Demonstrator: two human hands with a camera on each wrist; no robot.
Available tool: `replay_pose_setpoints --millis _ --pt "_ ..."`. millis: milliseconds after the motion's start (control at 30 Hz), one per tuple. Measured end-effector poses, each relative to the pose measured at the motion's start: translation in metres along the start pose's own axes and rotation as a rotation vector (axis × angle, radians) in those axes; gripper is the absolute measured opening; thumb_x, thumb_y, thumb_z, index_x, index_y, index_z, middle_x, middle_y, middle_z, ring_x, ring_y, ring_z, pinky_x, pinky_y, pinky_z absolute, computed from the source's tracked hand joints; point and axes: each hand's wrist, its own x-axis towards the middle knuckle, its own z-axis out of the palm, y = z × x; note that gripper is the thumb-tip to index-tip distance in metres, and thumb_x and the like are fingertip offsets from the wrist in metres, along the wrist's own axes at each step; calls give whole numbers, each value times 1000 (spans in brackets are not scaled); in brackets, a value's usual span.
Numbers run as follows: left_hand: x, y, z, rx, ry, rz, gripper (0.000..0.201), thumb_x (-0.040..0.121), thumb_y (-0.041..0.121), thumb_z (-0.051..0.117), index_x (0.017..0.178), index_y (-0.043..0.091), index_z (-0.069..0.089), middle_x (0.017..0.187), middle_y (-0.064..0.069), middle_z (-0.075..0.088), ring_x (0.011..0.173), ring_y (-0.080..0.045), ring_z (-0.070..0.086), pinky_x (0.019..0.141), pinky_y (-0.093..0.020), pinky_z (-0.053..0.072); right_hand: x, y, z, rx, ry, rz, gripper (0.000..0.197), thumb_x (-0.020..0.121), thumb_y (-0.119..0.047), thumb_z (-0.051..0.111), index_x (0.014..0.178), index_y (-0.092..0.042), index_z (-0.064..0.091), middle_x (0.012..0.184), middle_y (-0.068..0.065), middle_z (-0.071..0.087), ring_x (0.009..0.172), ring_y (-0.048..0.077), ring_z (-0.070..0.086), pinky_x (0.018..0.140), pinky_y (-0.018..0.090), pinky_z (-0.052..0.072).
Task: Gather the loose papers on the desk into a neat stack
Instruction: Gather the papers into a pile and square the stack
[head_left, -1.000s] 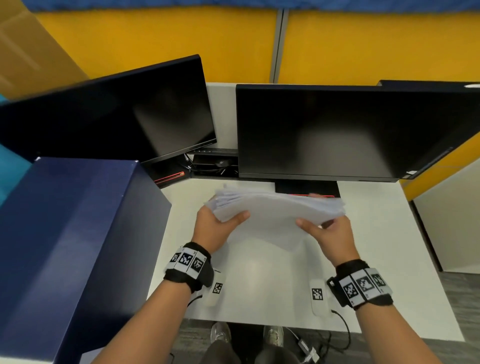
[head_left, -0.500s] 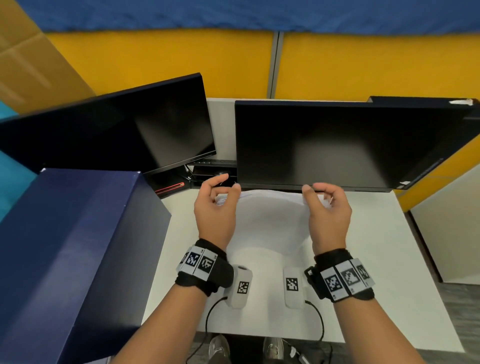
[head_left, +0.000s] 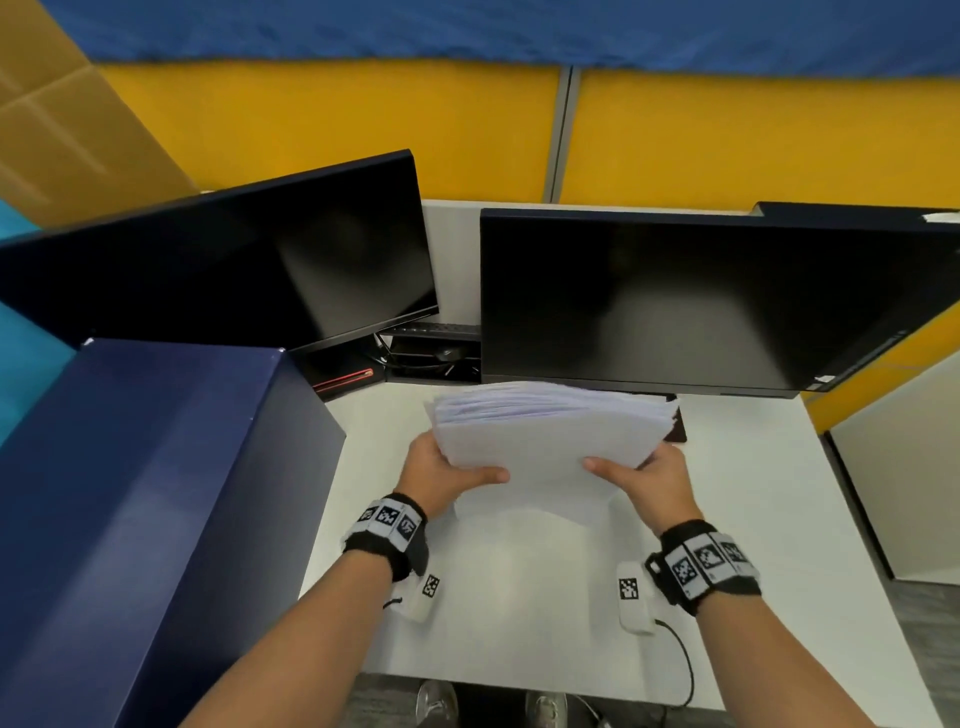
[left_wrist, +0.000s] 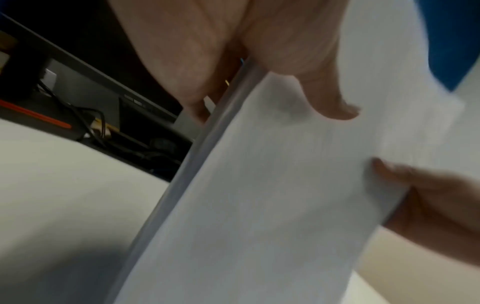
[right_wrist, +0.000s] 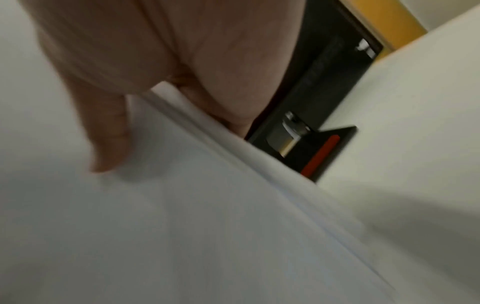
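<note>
Papers (head_left: 545, 436) now lifted btwn left hand (head_left: 441, 475) & right hand (head_left: 657, 483), both gripping edges.

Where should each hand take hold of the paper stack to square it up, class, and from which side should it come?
Grip the stack at its two short side edges, the left hand coming from the left and the right hand from the right, thumbs on the top sheet and fingers beneath. The sheets sag in the middle and their far edges fan unevenly, so holding both sides probably keeps them together for tapping on the desk.
</note>
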Motion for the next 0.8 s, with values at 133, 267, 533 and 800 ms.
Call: replay_pose_setpoints --millis 133,267,533,800 --pt "3 9 11 -71 163 -17 27 68 15 91 82 27 71 84 12 73 84 -13 73 65 -11 54 0 -8 9 60 110 -37 26 72 -8 83 88 -25 72 88 -13 76 83 -2 72 67 13 55" --pt "-15 35 7 -127 173 183 32 72 3 85 92 23 71 85 22 67 73 20 64 65 -1 47 -20 -32 -4 66 186 -218 28 73 -7 83 89 -27 72 84 -21 75 81 -8 69 71 8 52" --pt "-23 7 14 -52 113 136 34 74 9 85 102 23 72 96 21 71 95 8 69 77 -7 49 -36 8 -4 -26 77 -51 37 71 -8 84 95 -32 69 84 -22 75 88 -3 70 71 13 54" --pt "-24 16 9 -27 104 239 48 70 9 88 112 19 69 108 14 71 99 12 65 86 -8 50 -36 -8 -9 -31 87 -169 46 69 -9 86 104 -30 66 95 -23 73 91 -10 67 75 8 52"
